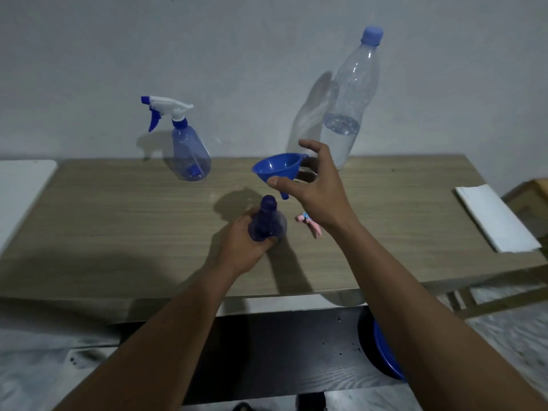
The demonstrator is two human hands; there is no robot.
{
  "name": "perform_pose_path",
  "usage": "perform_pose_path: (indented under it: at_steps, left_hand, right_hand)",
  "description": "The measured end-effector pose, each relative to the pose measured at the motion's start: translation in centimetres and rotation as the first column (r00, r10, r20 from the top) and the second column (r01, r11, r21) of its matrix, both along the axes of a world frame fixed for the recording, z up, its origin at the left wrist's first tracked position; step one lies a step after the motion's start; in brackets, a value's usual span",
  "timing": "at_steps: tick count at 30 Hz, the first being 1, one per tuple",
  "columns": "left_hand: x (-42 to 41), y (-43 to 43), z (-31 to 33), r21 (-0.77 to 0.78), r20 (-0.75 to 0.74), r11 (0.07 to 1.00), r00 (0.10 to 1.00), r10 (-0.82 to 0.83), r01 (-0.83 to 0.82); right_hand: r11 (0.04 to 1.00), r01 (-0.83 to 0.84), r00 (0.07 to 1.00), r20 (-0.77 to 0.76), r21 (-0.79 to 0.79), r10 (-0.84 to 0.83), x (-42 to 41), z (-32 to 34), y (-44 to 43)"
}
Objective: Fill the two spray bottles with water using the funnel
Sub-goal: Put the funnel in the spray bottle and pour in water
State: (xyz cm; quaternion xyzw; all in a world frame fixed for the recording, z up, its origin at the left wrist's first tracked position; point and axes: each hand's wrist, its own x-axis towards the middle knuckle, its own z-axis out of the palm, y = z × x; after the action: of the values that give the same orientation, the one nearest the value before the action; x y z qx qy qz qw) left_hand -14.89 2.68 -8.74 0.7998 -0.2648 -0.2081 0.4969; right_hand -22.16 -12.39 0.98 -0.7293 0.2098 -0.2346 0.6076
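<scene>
The funnel (277, 169) is pinched at its rim by the right hand (317, 185), spout tilted down-left, just above and right of the open neck of the uncapped spray bottle (267, 222), which is clasped upright on the table (118, 221) by the left hand (243, 247). 1 short leftward descent is judged to remain.

wood-grain table (118, 221) against the wall. on it: capped spray bottle (189, 152) far-left of the hands, water bottle (345, 114) just behind the right hand (320, 188), pink sprayer head (310, 223) just below that hand, white folded paper (495, 218) far right.
</scene>
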Motion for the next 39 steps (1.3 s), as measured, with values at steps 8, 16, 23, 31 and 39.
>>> perform_pose_path:
  at_steps: [8, 16, 23, 31, 39]
  left_hand:
    - [0.2, 0.1, -0.2, 0.050, -0.001, 0.999, 1.000, -0.001, 0.001]
    - [0.1, 0.1, -0.1, 0.052, -0.013, 0.999, 1.000, -0.001, 0.002]
    - [-0.6, 0.2, 1.1, 0.083, 0.038, 0.996, 0.999, -0.015, 0.012]
    - [-1.4, 0.0, 1.6, 0.069, 0.044, 0.997, 0.998, 0.037, -0.040]
    - [-2.0, 0.1, 1.9, 0.138, 0.064, 0.988, 0.996, 0.063, -0.071]
  right_hand:
    - [0.999, 0.031, 0.999, 0.022, -0.011, -0.031, 0.5, -2.9, 1.5]
    - [0.998, 0.006, 0.999, -0.035, -0.061, -0.008, 0.1, -5.2, 2.4]
    - [0.969, 0.020, 0.996, -0.081, -0.247, -0.042, -0.8, -3.5, 2.9]
    - [0.952, -0.026, 0.991, -0.135, -0.304, -0.016, -1.2, -2.6, 2.8]
    - [0.953, -0.015, 0.986, -0.163, -0.303, -0.036, -1.1, -2.3, 3.1]
